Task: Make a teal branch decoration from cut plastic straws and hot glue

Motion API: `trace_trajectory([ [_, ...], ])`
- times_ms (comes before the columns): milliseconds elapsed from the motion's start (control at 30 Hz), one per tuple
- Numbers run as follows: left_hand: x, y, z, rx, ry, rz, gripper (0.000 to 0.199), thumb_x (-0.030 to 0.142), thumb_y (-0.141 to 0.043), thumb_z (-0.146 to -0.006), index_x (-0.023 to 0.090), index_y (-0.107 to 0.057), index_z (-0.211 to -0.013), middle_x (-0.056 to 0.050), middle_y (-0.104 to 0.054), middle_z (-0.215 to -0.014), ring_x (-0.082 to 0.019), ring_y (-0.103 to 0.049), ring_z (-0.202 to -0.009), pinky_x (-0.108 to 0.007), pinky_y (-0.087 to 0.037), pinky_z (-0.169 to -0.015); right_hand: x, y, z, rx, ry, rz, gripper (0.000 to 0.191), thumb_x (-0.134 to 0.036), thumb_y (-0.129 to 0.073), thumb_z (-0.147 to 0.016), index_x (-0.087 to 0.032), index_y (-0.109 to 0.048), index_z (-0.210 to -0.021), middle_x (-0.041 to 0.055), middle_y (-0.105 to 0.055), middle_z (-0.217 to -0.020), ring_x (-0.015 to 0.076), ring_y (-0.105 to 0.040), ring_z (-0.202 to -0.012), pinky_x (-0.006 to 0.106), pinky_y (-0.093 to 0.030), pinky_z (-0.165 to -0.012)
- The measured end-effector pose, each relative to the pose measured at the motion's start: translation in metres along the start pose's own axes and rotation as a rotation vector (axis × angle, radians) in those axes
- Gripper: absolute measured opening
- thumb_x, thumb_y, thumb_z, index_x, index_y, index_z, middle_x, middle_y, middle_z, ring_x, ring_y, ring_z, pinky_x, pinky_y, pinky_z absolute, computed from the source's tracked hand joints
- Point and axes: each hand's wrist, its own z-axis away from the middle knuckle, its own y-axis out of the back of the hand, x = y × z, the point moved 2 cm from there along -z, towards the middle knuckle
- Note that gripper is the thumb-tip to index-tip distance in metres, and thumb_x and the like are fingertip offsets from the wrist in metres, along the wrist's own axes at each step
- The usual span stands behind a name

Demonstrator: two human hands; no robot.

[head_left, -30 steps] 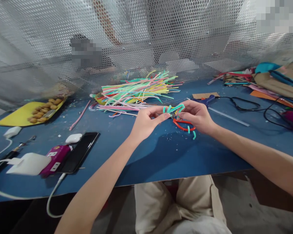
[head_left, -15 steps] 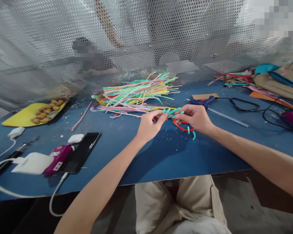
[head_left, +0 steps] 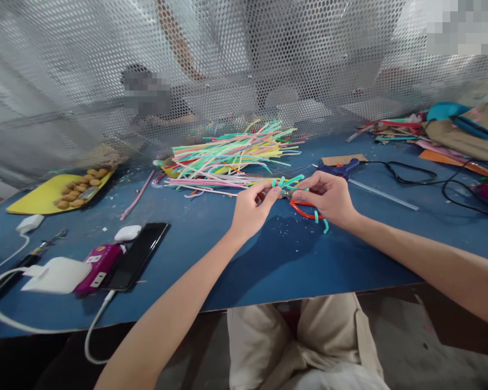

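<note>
Between my two hands is a small bundle of teal pipe cleaners (head_left: 293,180). My left hand (head_left: 254,206) pinches its left side between thumb and fingers. On the other side, my right hand (head_left: 329,197) has its fingers closed at the bundle's right part. Red-handled pliers (head_left: 305,211) lie under the bundle, partly hidden by my right fingers; whether that hand grips them I cannot tell. Short teal pieces (head_left: 325,226) show beside the red handle. Behind the hands lies a pile of coloured pipe cleaners (head_left: 236,154).
A blue glue gun (head_left: 339,169) with a black cable lies behind my right hand. A phone (head_left: 140,254), white charger (head_left: 57,275) and magenta box (head_left: 101,265) are at left. Farther back is a yellow tray (head_left: 32,196) with brown pieces. Craft scraps (head_left: 451,151) lie at right.
The teal bundle is turned slightly, and its strands spread up and to the right more visibly. Both hands keep their hold, with only a small shift of the fingers.
</note>
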Motion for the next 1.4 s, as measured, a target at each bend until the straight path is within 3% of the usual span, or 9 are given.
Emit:
trace_trajectory([
  [300,0.008,-0.004,0.004,-0.085,-0.042,-0.008,0.029,0.045,-0.064,-0.096,0.019,-0.077,-0.096,-0.002,-0.072,-0.079,-0.012,-0.053,-0.062,-0.025,-0.039,-0.057,0.000,-0.006,0.002,-0.057,-0.067,-0.107,0.031,-0.039,-0.094,-0.066,-0.020,-0.071,-0.075,0.0035,-0.080,-0.082,0.0195,-0.077,-0.075,0.040,-0.066,-0.081],
  [433,0.006,0.000,0.002,-0.074,0.001,-0.011,0.032,0.049,-0.063,-0.095,0.019,-0.075,-0.098,-0.003,-0.075,-0.082,-0.013,-0.056,-0.062,-0.026,-0.040,-0.057,0.006,-0.001,0.000,-0.018,-0.112,-0.054,0.031,-0.042,-0.092,-0.069,-0.019,-0.073,-0.079,0.0055,-0.080,-0.083,0.0196,-0.076,-0.074,0.039,-0.066,-0.078],
  [800,-0.030,0.016,-0.012,-0.033,0.039,-0.178,0.037,0.047,-0.061,-0.095,0.018,-0.068,-0.118,-0.003,-0.075,-0.082,-0.014,-0.060,-0.061,-0.026,-0.044,-0.060,0.004,0.019,-0.015,-0.026,0.012,0.203,0.026,-0.044,-0.076,-0.086,-0.020,-0.081,-0.095,0.0056,-0.077,-0.081,0.0171,-0.068,-0.070,0.037,-0.059,-0.071],
  [900,-0.041,0.018,-0.014,-0.078,0.065,-0.249,0.030,0.043,-0.061,-0.093,0.019,-0.069,-0.108,-0.002,-0.076,-0.081,-0.015,-0.063,-0.063,-0.027,-0.047,-0.065,0.006,0.024,-0.017,-0.058,0.043,0.239,0.024,-0.043,-0.074,-0.088,-0.021,-0.081,-0.094,0.0057,-0.078,-0.088,0.0179,-0.069,-0.075,0.037,-0.058,-0.075],
  [1000,-0.049,0.021,-0.015,-0.193,0.082,-0.366,0.019,0.035,-0.059,-0.091,0.020,-0.070,-0.089,-0.002,-0.076,-0.080,-0.016,-0.066,-0.067,-0.028,-0.048,-0.067,0.005,0.030,-0.022,-0.148,0.097,0.347,0.022,-0.042,-0.070,-0.091,-0.021,-0.078,-0.092,0.0058,-0.077,-0.093,0.0189,-0.068,-0.081,0.037,-0.056,-0.076],
  [1167,-0.056,0.028,-0.018,-0.389,0.058,-0.561,0.014,0.029,-0.060,-0.085,0.022,-0.072,-0.084,-0.001,-0.073,-0.080,-0.017,-0.063,-0.070,-0.029,-0.044,-0.066,-0.003,0.039,-0.030,-0.576,0.218,0.651,0.019,-0.034,-0.060,-0.096,-0.020,-0.073,-0.097,0.0051,-0.075,-0.091,0.0178,-0.066,-0.079,0.033,-0.050,-0.074],
  [1400,-0.055,0.032,-0.020,-0.437,-0.080,-0.654,0.027,0.023,-0.060,-0.083,0.023,-0.073,-0.106,-0.005,-0.072,-0.102,-0.020,-0.065,-0.086,-0.032,-0.048,-0.076,-0.001,0.052,-0.035,-0.711,0.159,0.798,0.016,-0.030,-0.050,-0.100,-0.023,-0.063,-0.104,0.0005,-0.075,-0.084,0.0152,-0.063,-0.067,0.030,-0.043,-0.065],
])
